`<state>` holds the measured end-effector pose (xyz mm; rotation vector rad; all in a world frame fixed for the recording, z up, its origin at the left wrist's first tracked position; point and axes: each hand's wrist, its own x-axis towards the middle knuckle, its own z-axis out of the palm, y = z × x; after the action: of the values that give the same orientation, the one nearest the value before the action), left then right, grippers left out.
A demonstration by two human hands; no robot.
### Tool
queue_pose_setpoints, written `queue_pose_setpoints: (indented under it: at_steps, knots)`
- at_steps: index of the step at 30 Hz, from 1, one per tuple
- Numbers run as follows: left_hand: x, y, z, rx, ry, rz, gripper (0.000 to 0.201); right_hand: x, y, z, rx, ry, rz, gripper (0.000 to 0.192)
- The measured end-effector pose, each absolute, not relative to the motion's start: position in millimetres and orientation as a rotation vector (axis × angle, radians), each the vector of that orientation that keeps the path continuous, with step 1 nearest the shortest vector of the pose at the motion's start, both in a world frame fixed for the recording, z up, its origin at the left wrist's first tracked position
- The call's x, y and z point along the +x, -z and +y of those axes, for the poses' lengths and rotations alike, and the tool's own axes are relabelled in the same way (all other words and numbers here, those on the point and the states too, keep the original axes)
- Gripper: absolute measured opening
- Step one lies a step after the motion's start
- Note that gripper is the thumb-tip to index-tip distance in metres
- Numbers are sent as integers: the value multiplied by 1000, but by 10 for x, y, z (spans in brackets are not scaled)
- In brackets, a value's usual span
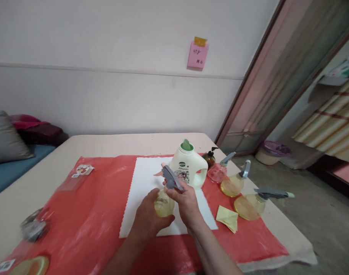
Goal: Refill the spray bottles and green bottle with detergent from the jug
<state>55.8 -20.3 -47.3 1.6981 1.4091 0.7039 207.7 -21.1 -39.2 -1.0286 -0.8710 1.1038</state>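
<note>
My left hand (148, 219) wraps the round body of a small yellow spray bottle (163, 204) above a white mat (142, 191). My right hand (185, 200) grips the bottle's grey trigger sprayer head (172, 178) at the top. Just behind stands a white detergent jug (188, 165) with a green cap. The mat lies on a red plastic sheet (88, 217) that covers the table.
To the right stand a dark pump bottle (210, 157), a pink spray bottle (218, 172) and two yellow spray bottles (234, 183) (250, 206), plus a folded yellow cloth (228, 218). A clear packet (77, 176) and a crumpled bag (32, 227) lie left. The table edge is near right.
</note>
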Motion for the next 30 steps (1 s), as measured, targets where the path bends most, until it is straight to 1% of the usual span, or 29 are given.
queue_pose_setpoints:
  at_steps: [3,7,14,17,23,27,30]
  knots:
    - [550,383,-208,1670,-665,1377,75,2065,396,-208,-1008,-1129,-875,36]
    - [550,273,-217,1670,-626,1345,66,2058,359,-221,-964,-1182,-928,39]
    - [522,277,-207,1682,-643,1378,67,2143,267,-240,-848,-1326,-1130,43]
    - [536,321,-214,1691,-653,1371,68,2144,299,-225,-844,-1309,-1131,44]
    - [586,393,-228,1716,-696,1388,70,2083,337,-218,-902,-1220,-1139,38]
    - [580,453,-210,1725,-677,1430,66,2083,291,-233,-929,-1187,-1166,36]
    - [561,493,-192,1721,-651,1467,67,2093,222,-261,-941,-1200,-1187,36]
